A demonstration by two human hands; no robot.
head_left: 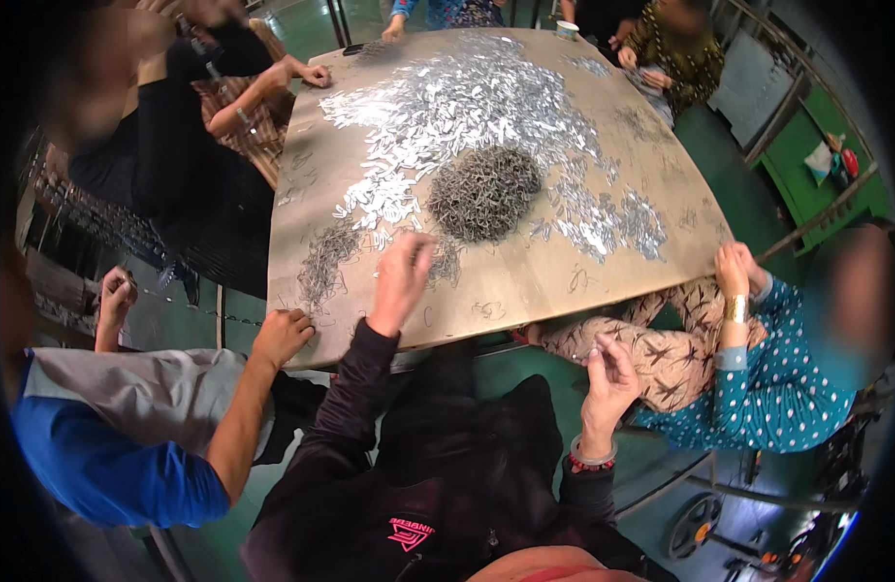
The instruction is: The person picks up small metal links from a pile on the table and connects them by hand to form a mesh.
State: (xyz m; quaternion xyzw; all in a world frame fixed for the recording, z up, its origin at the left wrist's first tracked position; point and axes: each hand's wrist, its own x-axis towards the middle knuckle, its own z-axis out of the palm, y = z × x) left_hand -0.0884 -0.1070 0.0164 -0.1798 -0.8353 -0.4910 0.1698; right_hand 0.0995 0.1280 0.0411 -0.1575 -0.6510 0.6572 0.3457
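Over the near edge of the table, my left hand hangs with bent fingers drawn together, just short of a small scatter of dark wire pieces. Whatever its fingertips pinch, if anything, is too small to tell. My right hand is raised in front of the table edge, with a bracelet at the wrist. Its thumb and forefinger come together on something tiny that I cannot make out. Beyond my left hand rises a round heap of dark bent wire pieces. A wide spread of shiny flat metal pieces lies behind it.
Loose wire pieces lie at the table's left, and more shiny pieces at the right. Other people sit around the table. A person in blue is close on my left, one in a dotted teal top on my right. A cup stands far back.
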